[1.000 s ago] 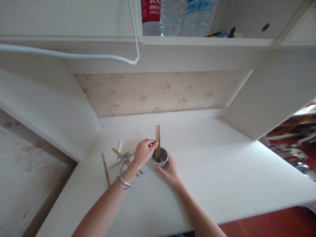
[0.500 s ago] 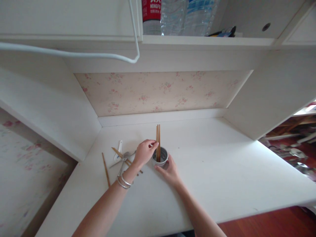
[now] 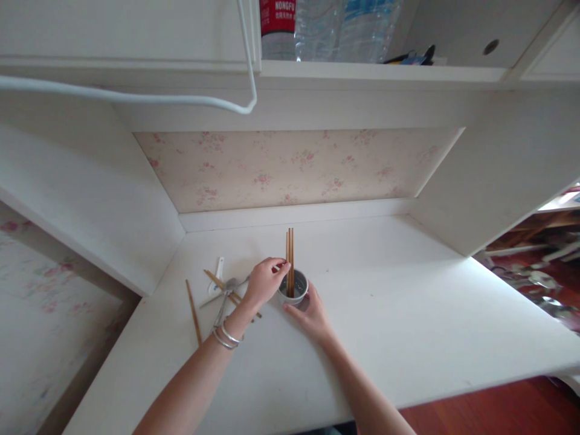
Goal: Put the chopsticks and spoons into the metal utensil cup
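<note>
My left hand [image 3: 267, 279] pinches wooden chopsticks [image 3: 290, 257] that stand upright in a small grey-white cup [image 3: 290, 300]. The chopsticks' lower ends are inside the cup. My right hand [image 3: 312, 314] is wrapped around the cup's right and near side, steadying it on the white desk. Left of my left hand lies a loose heap: a white spoon [image 3: 220, 266], a metal spoon [image 3: 231, 284] and more chopsticks [image 3: 212, 278], crossing one another. Farther left, a single chopstick [image 3: 193, 308] lies apart, its near end hidden by my forearm.
The white desk [image 3: 385, 314] runs between two side panels, with flowered wallpaper [image 3: 281, 169] behind. Overhead, a shelf holds plastic bottles [image 3: 339, 30], and a white bent tube [image 3: 181, 99] hangs in front at upper left. Reddish floor [image 3: 480, 405] shows at lower right.
Almost nothing differs. Both hands, the cup and the chopsticks keep their places; the whole view has shifted very slightly.
</note>
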Demonstrator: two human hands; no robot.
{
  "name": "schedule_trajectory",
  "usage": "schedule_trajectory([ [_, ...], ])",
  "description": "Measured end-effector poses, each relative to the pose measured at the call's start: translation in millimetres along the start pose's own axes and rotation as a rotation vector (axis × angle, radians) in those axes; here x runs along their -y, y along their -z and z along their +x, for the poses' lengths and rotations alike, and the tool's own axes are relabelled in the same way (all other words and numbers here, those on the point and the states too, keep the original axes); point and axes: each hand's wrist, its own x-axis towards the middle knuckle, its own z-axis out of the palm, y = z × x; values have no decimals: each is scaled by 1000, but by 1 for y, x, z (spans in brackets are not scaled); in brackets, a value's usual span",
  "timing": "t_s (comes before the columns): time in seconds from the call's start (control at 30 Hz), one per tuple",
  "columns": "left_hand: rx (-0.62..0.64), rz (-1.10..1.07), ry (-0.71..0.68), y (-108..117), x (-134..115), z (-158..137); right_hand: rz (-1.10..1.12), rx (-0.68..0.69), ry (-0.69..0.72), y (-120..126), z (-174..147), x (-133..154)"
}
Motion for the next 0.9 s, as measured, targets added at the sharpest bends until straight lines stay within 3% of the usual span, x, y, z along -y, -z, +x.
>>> schedule_trajectory([
  [0.27, -45, -191, 64, -1, 4, -27, -55, 9, 7, -1, 0, -2],
  [0.47, 8, -425, 106, -26, 14, -67, -38, 14, 17, -2, -2, 4],
  [0.6, -60, -506, 154, -40, 17, -72, 7, 29, 11, -5, 0, 4],
  [0.77, -63, -548, 74, -40, 17, -68, -66, 94, 49, 3, -7, 0],
  [0.9, -79, -589, 119, -38, 21, -69, -223, -128, 155, 12, -23, 20],
])
